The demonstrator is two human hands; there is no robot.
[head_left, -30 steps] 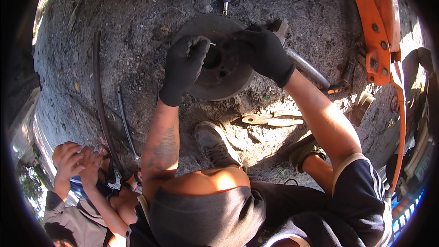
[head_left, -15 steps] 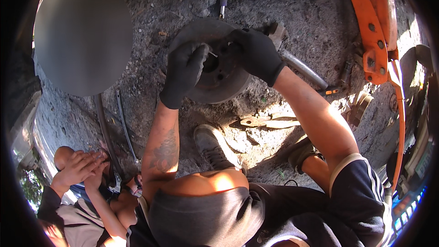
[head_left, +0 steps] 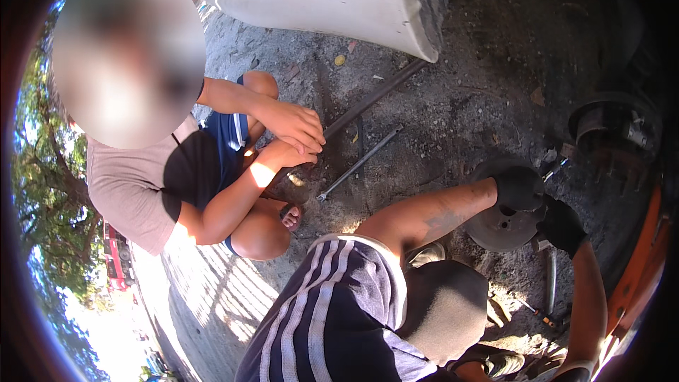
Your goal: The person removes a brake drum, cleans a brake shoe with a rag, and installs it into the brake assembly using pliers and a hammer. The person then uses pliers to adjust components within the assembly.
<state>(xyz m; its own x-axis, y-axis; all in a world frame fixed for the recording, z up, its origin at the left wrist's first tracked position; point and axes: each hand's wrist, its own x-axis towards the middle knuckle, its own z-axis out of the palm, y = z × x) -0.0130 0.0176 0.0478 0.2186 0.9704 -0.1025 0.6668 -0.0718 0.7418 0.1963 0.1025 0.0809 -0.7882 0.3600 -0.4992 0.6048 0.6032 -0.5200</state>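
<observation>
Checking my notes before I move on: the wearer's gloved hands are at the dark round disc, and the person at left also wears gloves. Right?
Not quite: the head view shows the hands of the person at left bare. The wearer's gloved left hand and right hand are at the dark round disc.

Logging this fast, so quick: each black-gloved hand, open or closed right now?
Left black-gloved hand: over the round, dark metal disc; open or closed, cannot be told.
Right black-gloved hand: at that disc's edge; likewise unclear.
</observation>
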